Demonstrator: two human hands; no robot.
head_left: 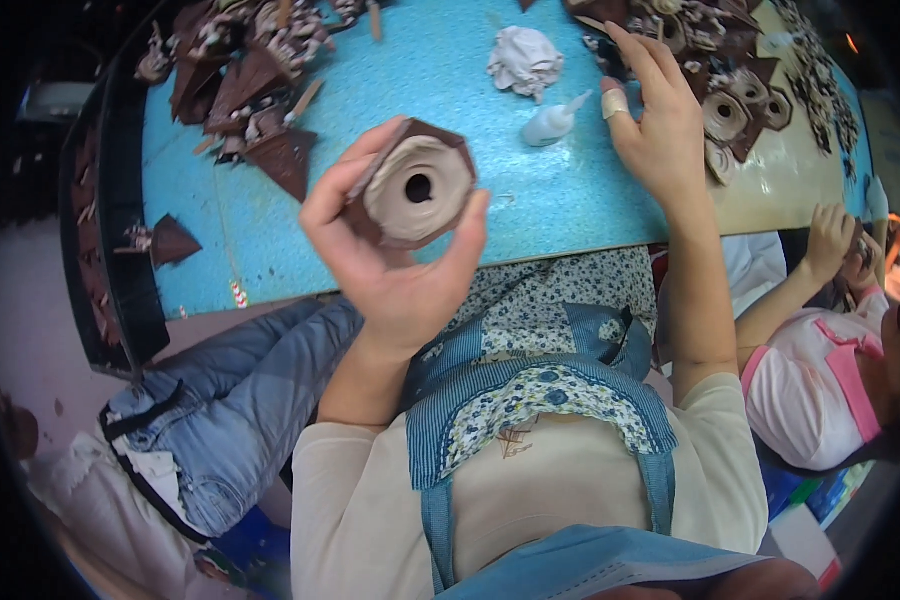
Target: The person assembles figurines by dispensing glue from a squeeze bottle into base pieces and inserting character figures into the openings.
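Note:
My left hand (390,250) grips a small brown wooden piece (415,185) with a pale round face and a dark hole in its middle, held up over the near edge of the blue table (490,215). My right hand (660,120) reaches out flat over the table's right side, fingers apart, with a pale band on one finger. Its fingertips are next to a heap of similar brown pieces (730,110). It holds nothing that I can see.
A white squeeze bottle (553,122) lies beside a crumpled white cloth (525,60). Brown triangular pieces and sticks (250,90) are piled at the far left. A person in pink (820,360) sits at my right. Folded jeans (230,400) lie below left.

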